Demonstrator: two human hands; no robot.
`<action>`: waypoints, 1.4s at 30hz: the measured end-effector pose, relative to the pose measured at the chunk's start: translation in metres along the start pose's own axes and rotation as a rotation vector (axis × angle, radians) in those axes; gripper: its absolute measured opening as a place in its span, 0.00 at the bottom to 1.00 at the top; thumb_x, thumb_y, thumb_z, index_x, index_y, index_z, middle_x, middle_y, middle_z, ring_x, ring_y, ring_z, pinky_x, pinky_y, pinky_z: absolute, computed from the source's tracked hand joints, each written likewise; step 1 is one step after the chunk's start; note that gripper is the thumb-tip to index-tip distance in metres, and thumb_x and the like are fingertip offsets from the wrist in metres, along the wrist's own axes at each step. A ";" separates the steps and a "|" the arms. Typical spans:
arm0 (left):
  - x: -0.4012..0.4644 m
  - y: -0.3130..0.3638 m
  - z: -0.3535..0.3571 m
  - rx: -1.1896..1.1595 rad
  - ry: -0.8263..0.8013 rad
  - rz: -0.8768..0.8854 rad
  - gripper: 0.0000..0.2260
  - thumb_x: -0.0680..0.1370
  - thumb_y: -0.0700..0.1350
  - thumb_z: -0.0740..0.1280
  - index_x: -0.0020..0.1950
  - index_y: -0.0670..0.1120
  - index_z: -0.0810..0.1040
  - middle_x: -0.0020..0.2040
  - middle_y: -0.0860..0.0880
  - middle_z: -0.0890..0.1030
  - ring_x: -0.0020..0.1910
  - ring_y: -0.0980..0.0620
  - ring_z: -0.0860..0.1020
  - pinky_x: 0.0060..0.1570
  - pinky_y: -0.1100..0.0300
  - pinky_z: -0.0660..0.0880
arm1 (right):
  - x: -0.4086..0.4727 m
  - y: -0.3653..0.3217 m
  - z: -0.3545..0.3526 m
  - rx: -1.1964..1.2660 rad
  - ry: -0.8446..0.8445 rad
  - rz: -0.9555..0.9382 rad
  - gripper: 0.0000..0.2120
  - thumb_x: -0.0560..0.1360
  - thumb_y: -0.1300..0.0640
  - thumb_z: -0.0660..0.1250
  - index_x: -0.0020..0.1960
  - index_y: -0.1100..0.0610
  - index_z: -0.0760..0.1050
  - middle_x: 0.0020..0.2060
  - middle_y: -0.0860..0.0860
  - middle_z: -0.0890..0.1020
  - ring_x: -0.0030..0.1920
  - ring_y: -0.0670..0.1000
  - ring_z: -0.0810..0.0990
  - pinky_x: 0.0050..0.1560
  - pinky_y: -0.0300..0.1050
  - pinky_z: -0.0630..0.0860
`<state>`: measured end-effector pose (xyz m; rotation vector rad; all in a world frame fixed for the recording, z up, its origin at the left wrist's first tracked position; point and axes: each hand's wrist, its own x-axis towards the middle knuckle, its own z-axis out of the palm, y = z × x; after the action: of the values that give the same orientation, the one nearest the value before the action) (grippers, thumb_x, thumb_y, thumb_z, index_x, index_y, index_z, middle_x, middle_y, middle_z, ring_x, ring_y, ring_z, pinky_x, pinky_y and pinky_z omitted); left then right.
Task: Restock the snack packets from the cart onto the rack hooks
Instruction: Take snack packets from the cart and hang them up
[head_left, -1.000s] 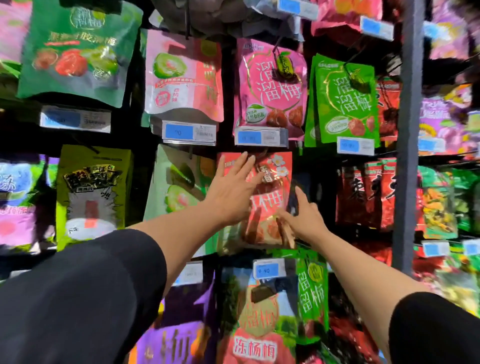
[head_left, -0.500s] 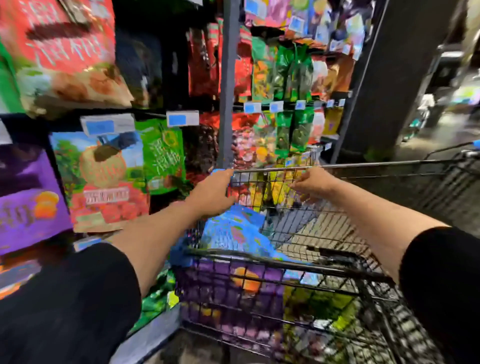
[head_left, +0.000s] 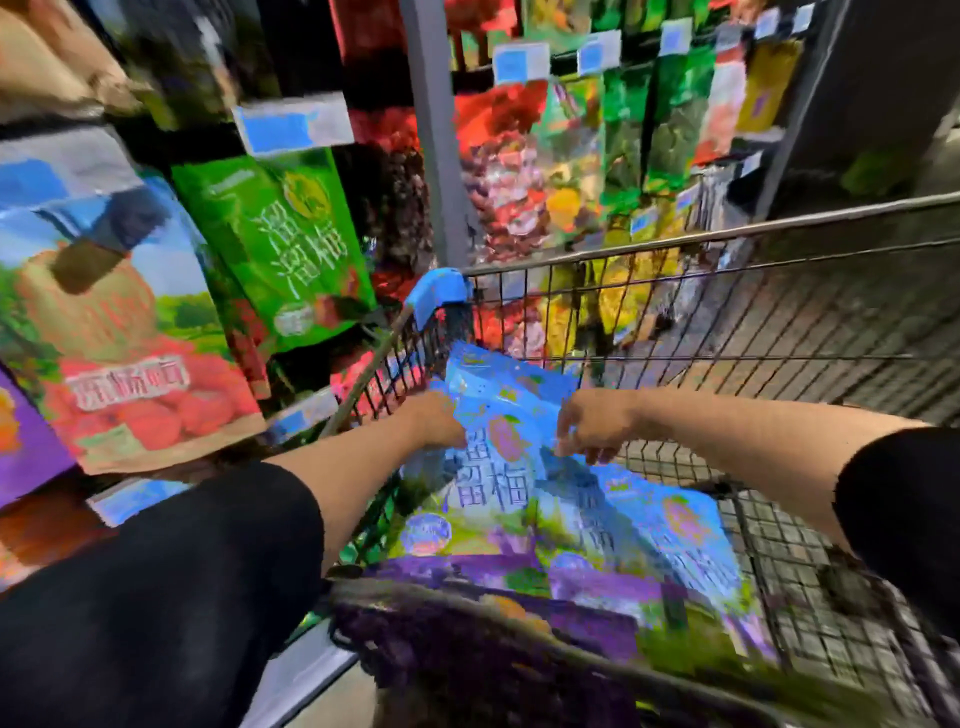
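A wire shopping cart stands against the rack and holds blue snack packets on top of purple ones. My left hand is down inside the cart at the left edge of the top blue packet, fingers curled on it. My right hand reaches in from the right, its fingertips pinching at the same packet's upper right part. The frame is blurred, so the exact grip is hard to read. A second blue packet lies beside it to the right.
The rack on the left carries hanging packets: a green one, a blue-and-red one, and many more behind the cart. Blue price tags stick out on hooks. Purple packets lie low in the cart.
The view swung from the rack down to the cart. Both hands left the red packet on the hook, passed the cart's rim and dropped onto the top blue packet.
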<state>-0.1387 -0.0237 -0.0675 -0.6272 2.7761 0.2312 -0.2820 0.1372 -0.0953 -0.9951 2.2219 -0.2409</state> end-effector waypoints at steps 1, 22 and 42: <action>0.006 -0.002 0.011 0.007 -0.031 -0.029 0.21 0.79 0.47 0.66 0.71 0.44 0.71 0.68 0.43 0.74 0.67 0.44 0.72 0.60 0.57 0.67 | 0.010 0.008 0.011 -0.072 -0.033 -0.019 0.09 0.78 0.59 0.65 0.51 0.66 0.77 0.34 0.56 0.75 0.30 0.47 0.75 0.30 0.38 0.72; 0.011 0.004 0.057 0.119 0.003 -0.294 0.44 0.59 0.72 0.71 0.59 0.40 0.66 0.53 0.46 0.80 0.53 0.44 0.80 0.43 0.55 0.73 | 0.050 0.114 0.068 -0.143 -0.110 0.048 0.78 0.46 0.24 0.73 0.76 0.54 0.28 0.76 0.60 0.45 0.76 0.61 0.48 0.74 0.60 0.54; 0.034 -0.003 0.060 -0.664 0.052 -0.127 0.17 0.70 0.39 0.76 0.57 0.44 0.78 0.53 0.45 0.81 0.53 0.44 0.78 0.54 0.53 0.74 | 0.033 0.175 0.013 0.284 0.226 0.009 0.15 0.78 0.62 0.66 0.33 0.60 0.70 0.19 0.46 0.72 0.22 0.42 0.70 0.33 0.41 0.66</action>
<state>-0.1531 -0.0268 -0.1349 -0.9586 2.6631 1.1449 -0.3918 0.2358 -0.1952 -0.8363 2.3084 -0.6740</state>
